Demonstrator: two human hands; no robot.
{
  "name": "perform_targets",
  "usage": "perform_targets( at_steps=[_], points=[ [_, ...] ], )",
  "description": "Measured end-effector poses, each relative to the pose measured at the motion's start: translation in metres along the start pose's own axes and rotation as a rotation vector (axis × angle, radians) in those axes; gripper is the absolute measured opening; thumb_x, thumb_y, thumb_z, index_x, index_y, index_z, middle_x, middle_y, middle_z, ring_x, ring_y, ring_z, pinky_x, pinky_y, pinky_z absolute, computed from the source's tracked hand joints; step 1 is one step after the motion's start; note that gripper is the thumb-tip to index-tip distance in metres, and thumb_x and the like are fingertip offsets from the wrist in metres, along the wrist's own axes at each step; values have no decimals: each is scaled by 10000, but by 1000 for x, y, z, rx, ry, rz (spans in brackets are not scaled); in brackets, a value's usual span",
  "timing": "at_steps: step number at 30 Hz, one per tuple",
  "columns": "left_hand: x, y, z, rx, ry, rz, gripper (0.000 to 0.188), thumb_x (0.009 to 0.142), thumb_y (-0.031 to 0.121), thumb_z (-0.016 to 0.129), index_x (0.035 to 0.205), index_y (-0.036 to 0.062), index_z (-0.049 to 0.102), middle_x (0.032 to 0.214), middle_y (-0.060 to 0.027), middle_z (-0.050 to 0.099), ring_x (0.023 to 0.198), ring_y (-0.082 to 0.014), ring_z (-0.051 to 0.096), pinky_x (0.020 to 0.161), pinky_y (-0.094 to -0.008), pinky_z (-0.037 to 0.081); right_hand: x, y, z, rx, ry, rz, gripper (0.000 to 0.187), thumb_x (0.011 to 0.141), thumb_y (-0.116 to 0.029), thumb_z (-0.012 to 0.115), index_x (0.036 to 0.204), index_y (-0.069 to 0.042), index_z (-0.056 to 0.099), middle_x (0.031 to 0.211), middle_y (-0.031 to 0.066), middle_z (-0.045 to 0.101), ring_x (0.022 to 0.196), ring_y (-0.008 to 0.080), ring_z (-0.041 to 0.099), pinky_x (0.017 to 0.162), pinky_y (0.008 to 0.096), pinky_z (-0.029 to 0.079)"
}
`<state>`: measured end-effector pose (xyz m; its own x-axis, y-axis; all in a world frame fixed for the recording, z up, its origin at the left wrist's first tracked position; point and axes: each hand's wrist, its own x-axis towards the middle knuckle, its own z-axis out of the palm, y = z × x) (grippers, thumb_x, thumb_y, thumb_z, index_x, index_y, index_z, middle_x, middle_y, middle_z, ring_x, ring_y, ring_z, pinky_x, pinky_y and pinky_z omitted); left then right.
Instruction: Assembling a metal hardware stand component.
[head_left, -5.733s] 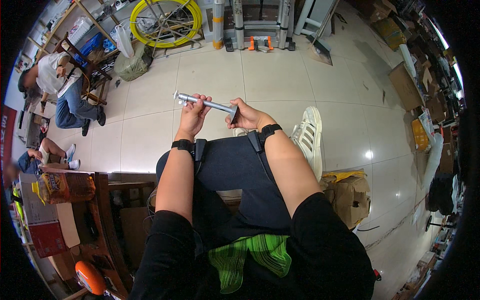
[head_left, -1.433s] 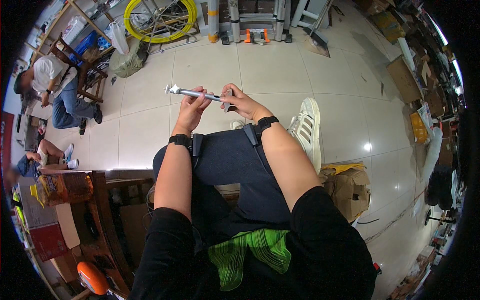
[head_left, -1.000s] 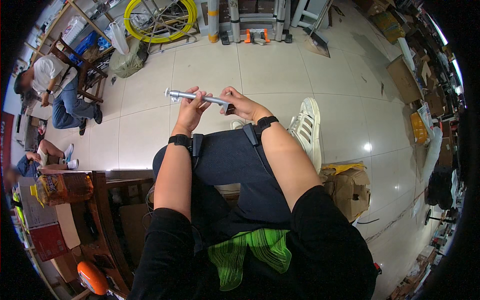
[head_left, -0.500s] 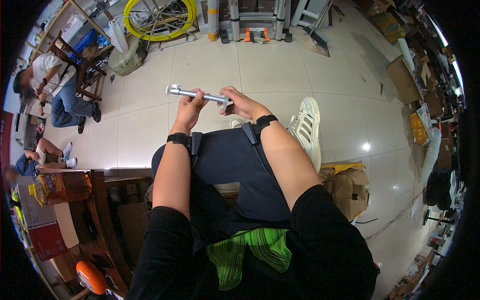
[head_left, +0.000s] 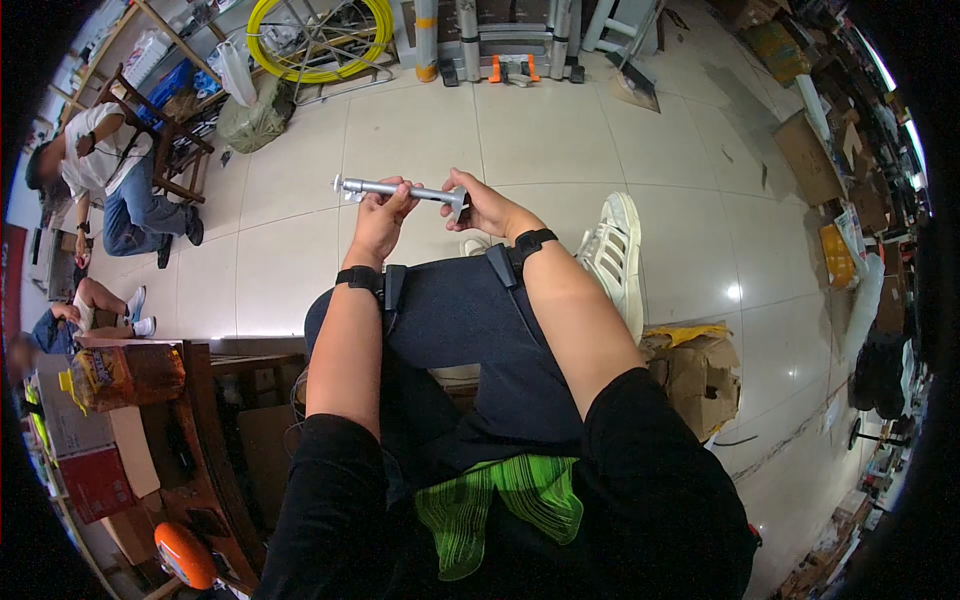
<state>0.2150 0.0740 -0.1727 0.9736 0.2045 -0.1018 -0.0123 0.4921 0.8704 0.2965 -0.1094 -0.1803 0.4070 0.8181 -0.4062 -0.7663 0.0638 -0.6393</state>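
A silver metal mounting bracket (head_left: 430, 194), a slim tube with a flared plate at one end and a small screw fitting at the other, is held out over my knees. My left hand (head_left: 382, 222) is closed round the tube near its middle, thumb and fingers pinching it. The screw fitting sticks out to the left of that hand. At the right end, my right hand (head_left: 492, 210) is curled about the flared plate, index finger raised beside it. Some of its fingertips are hidden behind the plate.
A wooden table (head_left: 205, 440) with an oil bottle (head_left: 130, 377) and cartons stands at my left. A torn cardboard box (head_left: 700, 380) sits by my right side. Another person (head_left: 125, 170) sits far left. A yellow cable reel (head_left: 320, 40) and ladder (head_left: 512, 45) stand ahead.
The bracket has turned about its length, so the plate and screw fitting face differently. My right fingers have shifted slightly around the plate. The seated person's arms have moved.
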Motion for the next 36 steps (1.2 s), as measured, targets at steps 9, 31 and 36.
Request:
perform_targets(
  at_steps=[9, 31, 36],
  points=[
    [3, 2, -6, 53, 121, -81, 201, 883, 172, 524, 978, -3, 494, 954, -99, 559, 898, -206, 583, 844, -309, 506, 6, 10, 7, -566, 41, -556, 306, 796, -236, 610, 996, -84, 434, 812, 76, 496, 637, 202, 566, 595, 326, 484],
    [0, 3, 3, -29, -4, -24, 221, 882, 180, 525, 959, -26, 512, 939, -125, 587, 902, -207, 594, 855, -304, 490, -1, 0, -2, -47, 3, 13, 264, 830, -313, 484, 947, -98, 386, 750, 91, 498, 640, 226, 558, 581, 349, 472],
    [1, 3, 1, -34, 109, -40, 247, 890, 202, 513, 963, -34, 509, 964, -128, 583, 921, -222, 593, 844, -296, 496, 1, 5, 10, -127, 74, -194, 263, 804, -280, 544, 930, -98, 402, 757, 74, 514, 637, 197, 541, 602, 327, 463]
  ],
)
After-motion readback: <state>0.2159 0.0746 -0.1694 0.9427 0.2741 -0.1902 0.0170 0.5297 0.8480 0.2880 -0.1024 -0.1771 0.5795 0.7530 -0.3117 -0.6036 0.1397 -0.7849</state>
